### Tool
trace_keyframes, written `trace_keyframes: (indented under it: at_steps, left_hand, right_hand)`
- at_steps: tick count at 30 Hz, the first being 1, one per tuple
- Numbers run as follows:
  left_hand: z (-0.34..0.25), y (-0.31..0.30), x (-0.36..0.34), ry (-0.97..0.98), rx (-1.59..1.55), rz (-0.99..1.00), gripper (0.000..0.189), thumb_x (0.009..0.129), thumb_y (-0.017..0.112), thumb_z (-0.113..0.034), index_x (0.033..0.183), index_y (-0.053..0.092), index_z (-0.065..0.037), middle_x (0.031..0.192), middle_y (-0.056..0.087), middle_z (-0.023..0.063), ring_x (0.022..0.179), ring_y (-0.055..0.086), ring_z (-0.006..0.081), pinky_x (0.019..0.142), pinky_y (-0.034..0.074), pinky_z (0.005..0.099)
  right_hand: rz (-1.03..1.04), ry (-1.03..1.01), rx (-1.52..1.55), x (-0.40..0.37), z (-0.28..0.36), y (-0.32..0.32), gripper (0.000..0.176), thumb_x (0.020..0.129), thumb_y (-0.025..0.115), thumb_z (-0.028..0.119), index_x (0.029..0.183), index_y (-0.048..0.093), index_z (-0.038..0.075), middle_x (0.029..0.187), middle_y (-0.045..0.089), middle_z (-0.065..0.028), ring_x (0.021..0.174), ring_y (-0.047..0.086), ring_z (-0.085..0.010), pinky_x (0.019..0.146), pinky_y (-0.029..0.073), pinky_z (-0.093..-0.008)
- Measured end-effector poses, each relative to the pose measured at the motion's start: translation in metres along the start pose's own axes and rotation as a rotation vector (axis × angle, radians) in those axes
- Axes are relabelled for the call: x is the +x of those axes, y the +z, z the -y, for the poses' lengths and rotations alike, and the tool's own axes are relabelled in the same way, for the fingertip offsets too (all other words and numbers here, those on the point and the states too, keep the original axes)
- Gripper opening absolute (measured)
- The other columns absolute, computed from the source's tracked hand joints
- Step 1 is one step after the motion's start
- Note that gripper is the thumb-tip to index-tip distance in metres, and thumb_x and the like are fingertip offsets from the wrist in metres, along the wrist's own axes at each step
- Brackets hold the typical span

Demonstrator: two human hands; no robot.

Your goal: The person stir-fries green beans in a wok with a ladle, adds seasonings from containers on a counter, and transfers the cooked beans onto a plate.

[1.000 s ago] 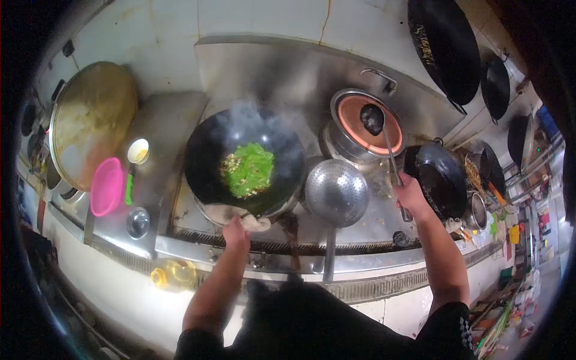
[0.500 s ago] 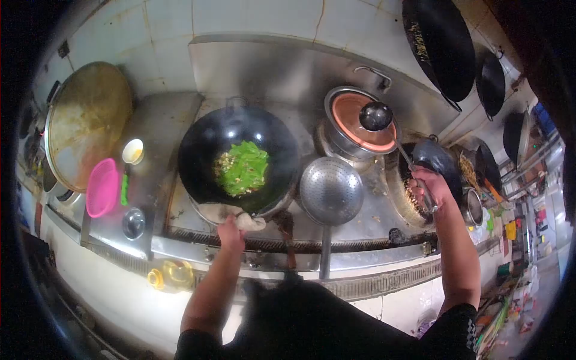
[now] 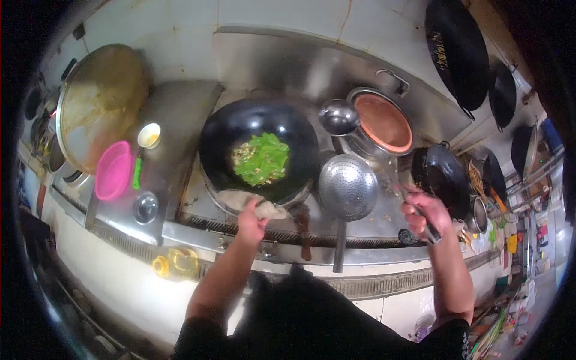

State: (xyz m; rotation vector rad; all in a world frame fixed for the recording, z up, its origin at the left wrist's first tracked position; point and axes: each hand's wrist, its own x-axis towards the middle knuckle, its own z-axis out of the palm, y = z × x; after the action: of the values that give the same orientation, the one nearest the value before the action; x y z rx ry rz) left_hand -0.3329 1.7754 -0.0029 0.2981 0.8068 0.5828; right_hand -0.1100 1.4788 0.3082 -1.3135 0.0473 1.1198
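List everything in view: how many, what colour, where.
Wok: 1, black, centre-left
Leafy greens: 1 heap, green, in wok
Cloth: 1, beige, on wok rim
Strainer: 1, silver, right of wok
Pot: 1, silver, behind strainer
Ladle: 1, grey, head beside pot
Hanging pans: several, black, upper right
Other cookware: several, dark, right
Round disc: 1, brownish, left
Container: 1, pink, left
Bowl: 1, white, beside container
Handle: 1, green, right of container
Clear dish: 1, colourless, left
Bottle: 1, yellow, lower left
Clutter: uncountable, mixed, far right
Left hand: 1, bare, on cloth
Right hand: 1, bare, on ladle
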Motion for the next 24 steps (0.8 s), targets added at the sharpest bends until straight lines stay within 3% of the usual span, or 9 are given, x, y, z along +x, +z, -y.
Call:
trace_keyframes:
  at_steps: [1, 6, 8, 10, 12, 18, 20, 24]
  left_hand:
    - [-0.002, -0.002, -0.005, -0.002, -0.003, 0.063, 0.04, 0.089, 0.065, -0.038, 0.117, 0.058, -0.011, 0.108, 0.064, 0.007, 0.095, 0.063, 0.0235, 0.087, 0.05, 0.0421]
    - [-0.013, -0.025, -0.026, -0.236, 0.08, 0.026, 0.05, 0.091, 0.058, -0.05, 0.121, 0.055, -0.01, 0.114, 0.061, 0.0091, 0.091, 0.061, 0.0253, 0.082, 0.05, 0.041]
    - [-0.006, -0.045, -0.045, -0.152, 0.181, 0.054, 0.05, 0.092, 0.054, -0.053, 0.108, 0.056, -0.006, 0.102, 0.063, 0.0122, 0.094, 0.062, 0.0281, 0.08, 0.052, 0.0434]
    - [-0.013, -0.051, -0.081, -0.109, 0.187, 0.083, 0.044, 0.093, 0.055, -0.045, 0.11, 0.054, -0.004, 0.1, 0.062, 0.0143, 0.089, 0.063, 0.0293, 0.077, 0.052, 0.0428]
    - [-0.009, -0.074, -0.104, 0.016, 0.329, -0.049, 0.039, 0.092, 0.057, -0.035, 0.112, 0.051, -0.003, 0.1, 0.061, 0.0145, 0.084, 0.064, 0.0304, 0.074, 0.053, 0.041]
    - [0.019, -0.227, -0.114, -0.015, 0.402, -0.253, 0.035, 0.09, 0.061, -0.027, 0.113, 0.05, -0.003, 0.098, 0.06, 0.0145, 0.077, 0.066, 0.0293, 0.068, 0.054, 0.0387]
    - [0.022, -0.267, -0.119, -0.059, 0.357, -0.365, 0.033, 0.088, 0.063, -0.025, 0.111, 0.051, -0.004, 0.094, 0.06, 0.0135, 0.071, 0.066, 0.0278, 0.063, 0.054, 0.0371]
    - [0.037, -0.323, -0.113, -0.099, 0.384, -0.447, 0.032, 0.086, 0.063, -0.022, 0.109, 0.051, -0.003, 0.09, 0.059, 0.0117, 0.065, 0.064, 0.0255, 0.055, 0.052, 0.0348]
  right_hand:
    - [0.08, 0.046, 0.0, 0.007, -0.012, 0.009, 0.036, 0.091, 0.053, 0.011, 0.127, 0.051, 0.01, 0.07, 0.054, -0.0057, 0.038, 0.042, -0.0093, 0.03, 0.032, -0.0216]
    - [0.241, 0.264, 0.06, 0.047, -0.076, 0.067, 0.032, 0.089, 0.06, 0.011, 0.12, 0.052, 0.009, 0.069, 0.054, -0.0054, 0.042, 0.045, -0.0105, 0.034, 0.034, -0.0242]
    - [0.23, 0.282, 0.026, 0.062, -0.102, 0.089, 0.039, 0.09, 0.06, 0.01, 0.127, 0.049, 0.008, 0.07, 0.054, -0.0062, 0.041, 0.045, -0.0116, 0.034, 0.034, -0.0255]
    - [0.22, 0.3, -0.01, 0.068, -0.117, 0.104, 0.047, 0.09, 0.06, 0.01, 0.134, 0.045, 0.007, 0.07, 0.053, -0.007, 0.04, 0.045, -0.0126, 0.034, 0.035, -0.0268]
    - [0.152, 0.246, -0.234, 0.069, -0.125, 0.113, 0.054, 0.088, 0.061, 0.005, 0.139, 0.042, 0.005, 0.07, 0.055, -0.0096, 0.041, 0.048, -0.0163, 0.035, 0.037, -0.0305]
    - [0.087, 0.228, -0.424, 0.053, -0.104, 0.099, 0.059, 0.085, 0.06, -0.001, 0.141, 0.042, 0.002, 0.068, 0.056, -0.0105, 0.041, 0.049, -0.018, 0.035, 0.038, -0.03]
    - [0.115, 0.225, -0.528, 0.057, -0.094, 0.081, 0.065, 0.085, 0.06, 0.002, 0.145, 0.034, 0.001, 0.07, 0.056, -0.008, 0.042, 0.049, -0.0153, 0.036, 0.039, -0.0295]
    - [-0.024, 0.073, -0.785, 0.08, -0.087, 0.07, 0.06, 0.086, 0.061, 0.003, 0.142, 0.04, 0.0, 0.071, 0.057, -0.0074, 0.043, 0.05, -0.0145, 0.038, 0.041, -0.0289]
